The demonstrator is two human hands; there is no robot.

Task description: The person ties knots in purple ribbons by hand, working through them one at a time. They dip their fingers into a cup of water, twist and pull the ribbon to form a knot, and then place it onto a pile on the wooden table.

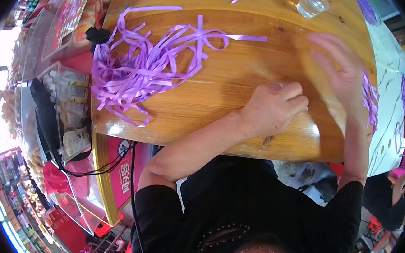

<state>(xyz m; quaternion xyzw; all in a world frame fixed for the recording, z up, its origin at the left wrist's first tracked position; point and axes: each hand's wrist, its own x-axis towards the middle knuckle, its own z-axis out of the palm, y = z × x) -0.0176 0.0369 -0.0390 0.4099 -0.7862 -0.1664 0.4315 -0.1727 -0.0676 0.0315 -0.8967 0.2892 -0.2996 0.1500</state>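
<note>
My left hand (276,108) is closed, resting low over the wooden table (231,128) near its front edge. Whatever its curled fingers may hold is hidden. Higher and to the right, my right hand (338,66) is raised above the table, slightly smeared by motion. Its fingers are stretched out and apart from the thumb, and nothing shows between them. A tangled heap of shiny purple ribbons (140,67) lies on the left part of the table, with one straight end pointing toward the hands.
A clear glass (312,5) stands at the far right. More purple ribbons (370,99) hang by the table's right edge, next to a white marbled table (386,112). Clear bins (74,92) and a black cable (132,187) are at the left. Another person (387,200) is at the right.
</note>
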